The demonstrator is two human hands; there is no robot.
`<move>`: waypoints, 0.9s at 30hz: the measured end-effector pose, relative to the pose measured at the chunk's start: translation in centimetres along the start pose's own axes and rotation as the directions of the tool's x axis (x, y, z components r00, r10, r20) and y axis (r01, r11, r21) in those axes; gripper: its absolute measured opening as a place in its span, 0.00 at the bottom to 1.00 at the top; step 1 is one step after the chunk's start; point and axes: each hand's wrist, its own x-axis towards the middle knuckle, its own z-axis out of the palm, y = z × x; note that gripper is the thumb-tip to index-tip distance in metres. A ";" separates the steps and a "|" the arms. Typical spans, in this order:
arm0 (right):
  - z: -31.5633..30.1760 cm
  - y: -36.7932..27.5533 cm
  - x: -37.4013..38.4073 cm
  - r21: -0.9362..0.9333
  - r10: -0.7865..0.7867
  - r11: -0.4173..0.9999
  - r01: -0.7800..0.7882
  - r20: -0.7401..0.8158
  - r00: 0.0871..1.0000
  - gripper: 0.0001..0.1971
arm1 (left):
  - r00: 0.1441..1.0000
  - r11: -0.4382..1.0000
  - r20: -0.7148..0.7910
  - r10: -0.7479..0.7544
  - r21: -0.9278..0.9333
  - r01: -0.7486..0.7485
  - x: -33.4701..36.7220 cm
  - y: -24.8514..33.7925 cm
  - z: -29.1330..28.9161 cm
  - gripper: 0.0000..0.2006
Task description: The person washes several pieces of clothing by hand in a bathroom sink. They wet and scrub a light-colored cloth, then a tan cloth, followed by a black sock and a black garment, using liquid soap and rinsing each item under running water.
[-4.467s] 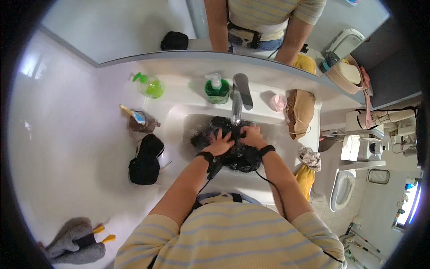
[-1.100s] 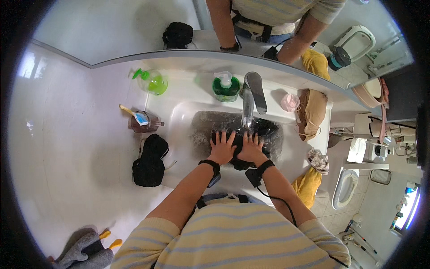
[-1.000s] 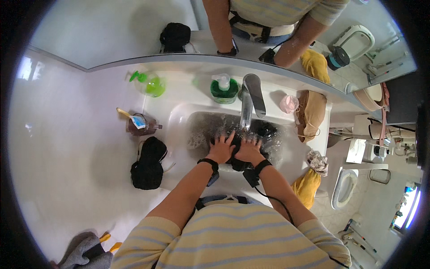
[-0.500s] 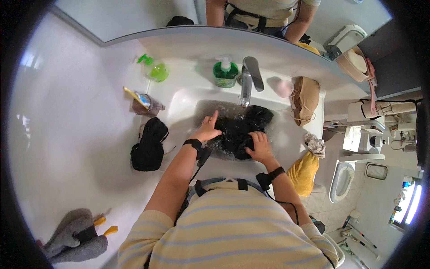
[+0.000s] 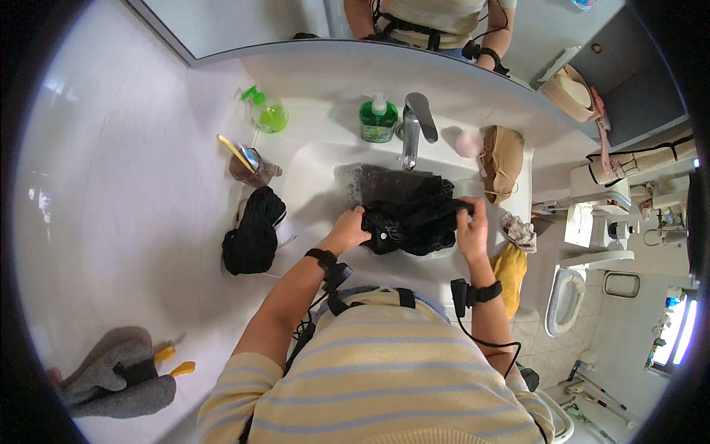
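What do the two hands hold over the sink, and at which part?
Both hold one black cloth over the sink: the left hand grips its left edge, the right hand its right end.

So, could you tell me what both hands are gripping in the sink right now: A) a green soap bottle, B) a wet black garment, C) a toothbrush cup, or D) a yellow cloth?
B: the left hand and the right hand each clutch an end of the black garment over the white sink.

Black cloth garment (image 5: 414, 218) looking wet, matt; sink (image 5: 310, 185) showing glossy white; faucet (image 5: 411, 133) gleaming polished metal.
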 end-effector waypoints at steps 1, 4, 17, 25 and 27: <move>-0.6 -0.4 0.2 0.053 0.090 0.995 -0.090 -0.013 0.996 0.08 | 0.999 0.998 -0.016 0.027 -0.049 -0.028 -0.7 0.1 -0.4 0.26; -1.6 1.0 0.8 0.192 0.148 0.975 -0.111 -0.187 0.971 0.07 | 0.991 0.980 -0.105 0.085 -0.170 -0.102 -2.4 0.4 -2.4 0.20; 2.3 10.1 1.5 -0.408 0.471 0.827 -0.388 0.124 0.873 0.19 | 0.950 0.995 -0.310 0.044 0.098 -0.014 -2.2 -2.9 -4.0 0.21; 9.4 4.3 -1.2 -0.575 0.310 0.723 0.382 0.764 0.565 0.48 | 0.997 0.899 -0.071 0.003 0.436 0.028 -0.9 -0.7 -3.6 0.43; 11.5 6.2 -2.9 -0.620 0.296 0.620 0.481 0.752 0.589 0.48 | 0.997 0.889 0.037 -0.066 0.457 0.042 -0.8 -1.0 -3.6 0.45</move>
